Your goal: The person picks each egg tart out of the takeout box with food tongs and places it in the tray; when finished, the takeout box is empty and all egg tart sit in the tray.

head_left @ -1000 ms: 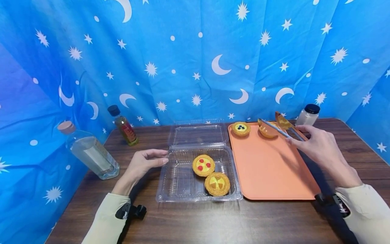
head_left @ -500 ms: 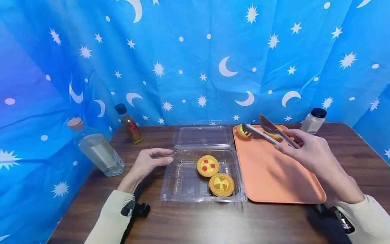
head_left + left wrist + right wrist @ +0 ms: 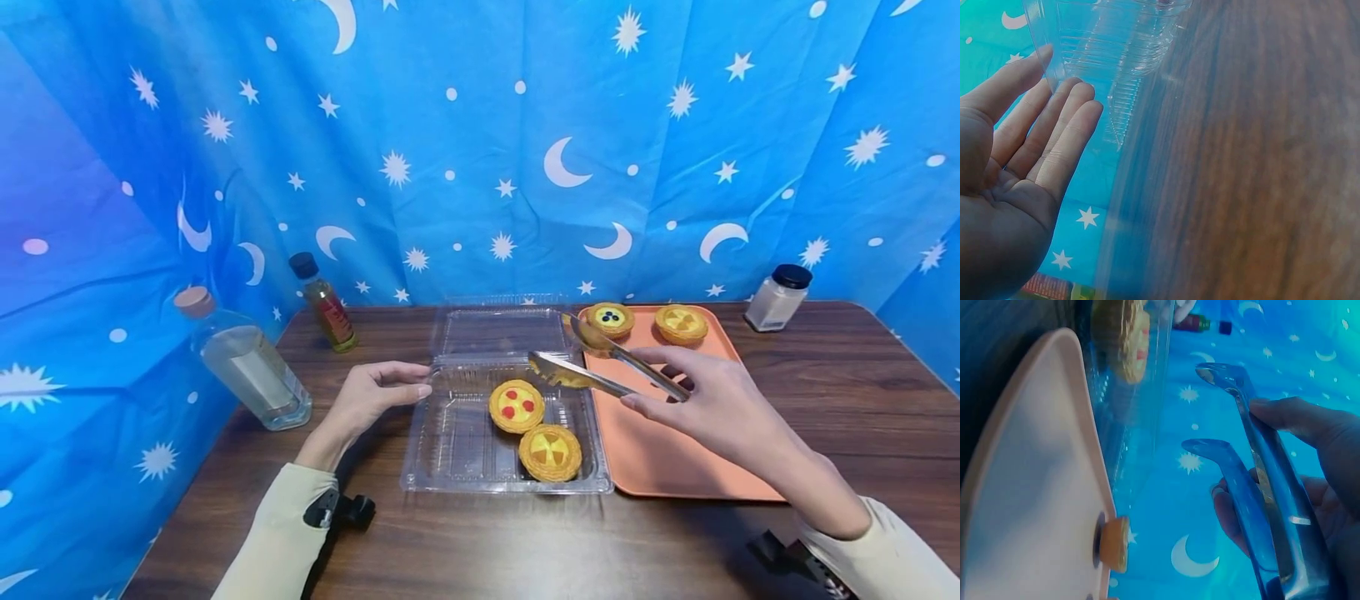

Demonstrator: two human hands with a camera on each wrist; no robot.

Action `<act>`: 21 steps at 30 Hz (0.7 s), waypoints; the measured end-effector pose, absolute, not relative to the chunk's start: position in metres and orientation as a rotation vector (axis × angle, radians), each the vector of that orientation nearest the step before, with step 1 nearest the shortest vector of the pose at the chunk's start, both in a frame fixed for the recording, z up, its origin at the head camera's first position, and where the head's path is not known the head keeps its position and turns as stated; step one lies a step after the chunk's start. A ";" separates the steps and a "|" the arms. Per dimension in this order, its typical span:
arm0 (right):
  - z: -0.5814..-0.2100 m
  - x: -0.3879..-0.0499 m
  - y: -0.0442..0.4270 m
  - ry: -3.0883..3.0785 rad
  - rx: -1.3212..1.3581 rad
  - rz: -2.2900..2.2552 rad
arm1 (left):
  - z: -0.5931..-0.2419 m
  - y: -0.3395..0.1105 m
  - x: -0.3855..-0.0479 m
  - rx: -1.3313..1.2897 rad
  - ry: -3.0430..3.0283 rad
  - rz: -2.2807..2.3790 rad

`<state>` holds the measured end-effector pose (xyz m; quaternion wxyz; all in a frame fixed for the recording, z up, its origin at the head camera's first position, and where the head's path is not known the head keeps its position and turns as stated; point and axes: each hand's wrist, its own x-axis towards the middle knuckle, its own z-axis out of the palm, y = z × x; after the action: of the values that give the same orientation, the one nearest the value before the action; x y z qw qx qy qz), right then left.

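Right hand (image 3: 720,404) grasps silver metal tongs (image 3: 576,374), spread above the clear plastic container (image 3: 487,489), presumably sparing its round golden tarts (image 3: 517,407) direct handling; left hand (image 3: 371,400), fingers relaxed, touches the rim (image 3: 415,442), perhaps for steadiness.

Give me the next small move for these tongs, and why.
Probably lower the metal tongs toward the red-dotted tart in the clear plastic container: the right hand holds them open and empty, and in the head view one tip shows near that tart.

From here I can read no text; the red label (image 3: 333,317) of the small bottle (image 3: 324,302) is too tiny for reading.
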<state>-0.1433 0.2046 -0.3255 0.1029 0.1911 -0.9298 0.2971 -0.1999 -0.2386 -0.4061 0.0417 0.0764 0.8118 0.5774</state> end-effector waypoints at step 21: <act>-0.351 -0.135 0.158 -2.753 0.727 0.846 | -0.405 -0.237 -0.200 0.210 2.498 1.741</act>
<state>-0.1349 0.1577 -0.3509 0.0854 0.2439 -0.9235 0.2836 -0.2001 -0.2374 -0.4054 0.0449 0.0687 0.8176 0.5699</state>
